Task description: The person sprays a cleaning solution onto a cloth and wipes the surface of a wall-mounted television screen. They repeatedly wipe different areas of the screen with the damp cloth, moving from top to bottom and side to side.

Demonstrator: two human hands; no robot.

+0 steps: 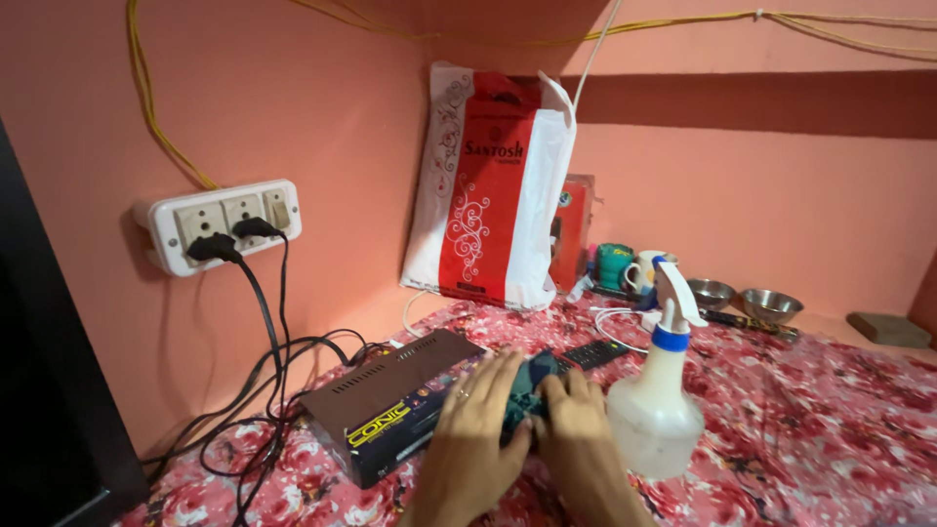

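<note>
A dark set-top box (390,385) lies on a shelf covered with a red floral cloth (800,420). My left hand (468,439) rests flat on the box's right end, a ring on one finger. My right hand (576,429) sits beside it, fingers bent over a dark teal cloth (527,390) bunched between both hands. A translucent spray bottle (656,410) with a white and blue trigger head stands upright just right of my right hand, touching or nearly touching it.
A black remote (595,353) lies behind the hands. A wall socket strip (220,222) holds two black plugs, cables trailing down to the box. A red-and-white bag (493,185) leans in the corner. Two steel bowls (742,298) and mugs (625,265) stand at back right.
</note>
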